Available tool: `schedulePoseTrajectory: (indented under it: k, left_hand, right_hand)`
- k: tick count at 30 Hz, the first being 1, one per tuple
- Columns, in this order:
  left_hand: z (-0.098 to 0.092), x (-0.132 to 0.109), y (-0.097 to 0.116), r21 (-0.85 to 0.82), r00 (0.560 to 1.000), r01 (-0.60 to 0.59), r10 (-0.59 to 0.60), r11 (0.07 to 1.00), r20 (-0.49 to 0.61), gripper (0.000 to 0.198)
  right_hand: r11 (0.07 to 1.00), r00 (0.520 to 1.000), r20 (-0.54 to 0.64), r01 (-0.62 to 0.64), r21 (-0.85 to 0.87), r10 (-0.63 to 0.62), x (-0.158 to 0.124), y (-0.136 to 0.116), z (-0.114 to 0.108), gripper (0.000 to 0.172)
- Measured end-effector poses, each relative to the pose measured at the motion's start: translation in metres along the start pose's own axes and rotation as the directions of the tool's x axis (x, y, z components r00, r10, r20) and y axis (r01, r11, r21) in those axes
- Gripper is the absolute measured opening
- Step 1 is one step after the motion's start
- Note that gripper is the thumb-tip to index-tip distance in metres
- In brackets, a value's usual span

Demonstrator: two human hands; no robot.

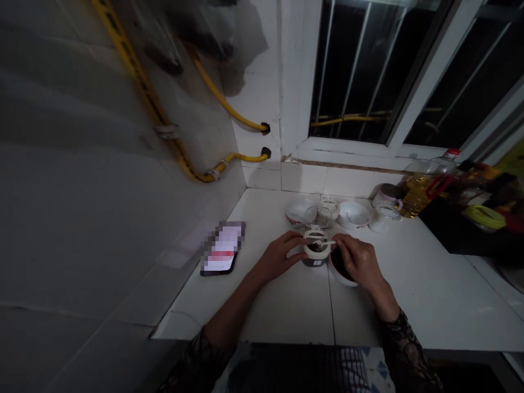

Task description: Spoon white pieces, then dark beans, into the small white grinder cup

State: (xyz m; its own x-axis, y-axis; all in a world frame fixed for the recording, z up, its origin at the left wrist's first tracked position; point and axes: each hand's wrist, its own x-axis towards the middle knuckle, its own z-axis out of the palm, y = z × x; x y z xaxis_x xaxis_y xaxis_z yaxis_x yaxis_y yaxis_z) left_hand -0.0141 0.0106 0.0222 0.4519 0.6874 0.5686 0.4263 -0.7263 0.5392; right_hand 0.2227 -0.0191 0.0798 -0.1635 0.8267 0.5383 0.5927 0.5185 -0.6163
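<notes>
A small clear jar [316, 257] with a white rim stands on the white counter, its hinged lid [318, 216] tipped up at the back. My left hand [282, 255] is closed against the left side of the jar, thumb and fingers at its rim. In my right hand [360, 257] I pinch a small white spoon [326, 243], whose tip is over the jar's mouth. Dark contents show in the jar. Partly under my right hand sits a white bowl [347, 282] holding something dark.
Behind the jar are two white bowls [355, 214] [300, 207] and another lidded jar [329, 207]. To the right stand more jars [383, 218], an oil bottle [417, 192] and a black box [440, 226] of condiments. A phone [223, 248] lies on the left by the tiled wall.
</notes>
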Motion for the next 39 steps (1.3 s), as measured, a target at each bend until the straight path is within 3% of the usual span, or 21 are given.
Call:
schedulePoseTrajectory:
  k: [2,6,9,13,17,22,29,35,39]
  left_hand:
    - [0.000,0.000,0.000,0.004,1.000,-0.004,0.004,1.000,0.001,0.027]
    - [0.001,0.000,-0.002,0.017,1.000,-0.021,0.022,1.000,-0.010,0.027]
    - [0.002,0.000,-0.004,0.020,1.000,-0.021,0.021,1.000,-0.006,0.027]
    - [0.001,0.000,-0.002,0.010,1.000,-0.025,0.025,1.000,-0.003,0.027]
    - [0.000,0.000,0.000,-0.004,1.000,-0.008,0.008,1.000,-0.004,0.027]
    - [0.002,0.000,-0.001,-0.010,1.000,-0.005,0.005,1.000,-0.008,0.027]
    - [0.001,-0.001,-0.001,0.000,1.000,0.017,-0.017,1.000,0.005,0.026]
    - [0.000,-0.001,-0.001,-0.014,1.000,0.017,-0.016,1.000,0.011,0.027]
    - [0.000,-0.001,-0.001,-0.020,1.000,0.009,-0.008,1.000,0.005,0.026]
  right_hand:
    - [0.999,1.000,-0.003,0.028,-0.045,-0.028,-0.002,0.002,-0.005,0.024]
    - [0.990,0.978,-0.174,-0.126,-0.057,0.115,-0.003,0.019,-0.032,0.024]
    - [0.969,0.978,-0.099,-0.198,-0.146,0.185,-0.002,0.033,-0.046,0.027]
    - [0.929,0.966,0.052,-0.228,-0.292,0.253,-0.004,0.041,-0.039,0.027]
    - [0.946,0.934,0.183,-0.279,-0.165,0.307,-0.006,0.040,-0.024,0.031]
    - [0.895,0.891,0.116,-0.445,0.037,0.438,-0.006,0.045,-0.030,0.034]
    - [0.742,0.794,0.116,-0.601,0.296,0.596,-0.008,0.061,-0.035,0.042]
    - [0.823,0.841,0.167,-0.538,0.181,0.514,-0.008,0.051,-0.034,0.035]
    - [0.842,0.835,0.249,-0.528,0.111,0.491,-0.008,0.043,-0.035,0.035]
